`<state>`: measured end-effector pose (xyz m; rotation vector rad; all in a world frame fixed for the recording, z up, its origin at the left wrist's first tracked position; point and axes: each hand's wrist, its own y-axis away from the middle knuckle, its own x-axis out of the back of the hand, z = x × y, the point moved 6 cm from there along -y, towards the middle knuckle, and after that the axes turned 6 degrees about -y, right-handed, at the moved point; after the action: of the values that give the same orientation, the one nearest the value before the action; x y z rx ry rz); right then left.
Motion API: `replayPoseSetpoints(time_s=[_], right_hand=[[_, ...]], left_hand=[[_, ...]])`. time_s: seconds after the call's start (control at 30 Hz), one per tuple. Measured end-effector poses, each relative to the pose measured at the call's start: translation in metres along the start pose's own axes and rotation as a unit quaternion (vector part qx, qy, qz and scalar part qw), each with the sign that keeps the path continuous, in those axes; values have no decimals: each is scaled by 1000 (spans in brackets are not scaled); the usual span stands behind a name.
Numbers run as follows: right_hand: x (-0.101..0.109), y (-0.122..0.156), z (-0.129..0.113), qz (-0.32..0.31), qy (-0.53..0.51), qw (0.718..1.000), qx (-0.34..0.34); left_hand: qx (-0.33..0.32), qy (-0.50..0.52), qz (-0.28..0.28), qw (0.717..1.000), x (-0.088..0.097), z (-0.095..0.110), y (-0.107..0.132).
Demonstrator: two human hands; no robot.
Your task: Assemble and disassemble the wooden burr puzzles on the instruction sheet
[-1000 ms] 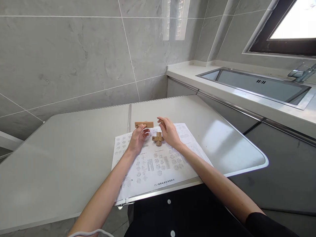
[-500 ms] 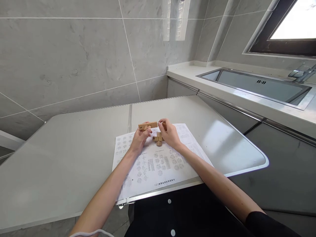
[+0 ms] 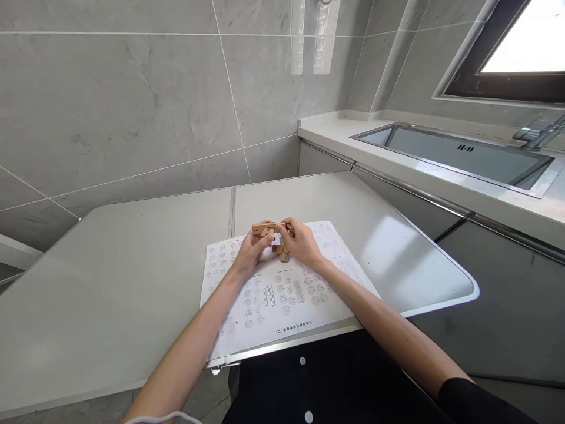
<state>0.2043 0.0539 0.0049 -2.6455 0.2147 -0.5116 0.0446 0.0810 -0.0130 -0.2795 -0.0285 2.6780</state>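
Note:
A long wooden bar (image 3: 267,227) is lifted a little above the table, and both hands grip it. My left hand (image 3: 251,251) pinches its left end and my right hand (image 3: 303,242) closes on its right end. Just below, between the hands, a small cluster of joined wooden puzzle pieces (image 3: 281,252) rests on a printed instruction sheet (image 3: 282,294) covered with small diagrams. The cluster is partly hidden by my right fingers.
The sheet lies on a pale grey table (image 3: 110,282) with a seam down its middle, set against a grey tiled wall. To the right, a white counter holds a steel sink (image 3: 454,154) with a tap (image 3: 536,132) under a window.
My left hand picked the long bar up off the table and carried it right. My right hand, open a second ago, closed on its other end above the cluster.

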Motion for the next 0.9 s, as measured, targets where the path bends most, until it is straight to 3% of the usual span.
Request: replayPoseSetpoints(time_s=[0.9], right_hand=[[7,-2,7,23,19,1000,4]], left_hand=[[-10,-10,-14,1000,-4,5,2]])
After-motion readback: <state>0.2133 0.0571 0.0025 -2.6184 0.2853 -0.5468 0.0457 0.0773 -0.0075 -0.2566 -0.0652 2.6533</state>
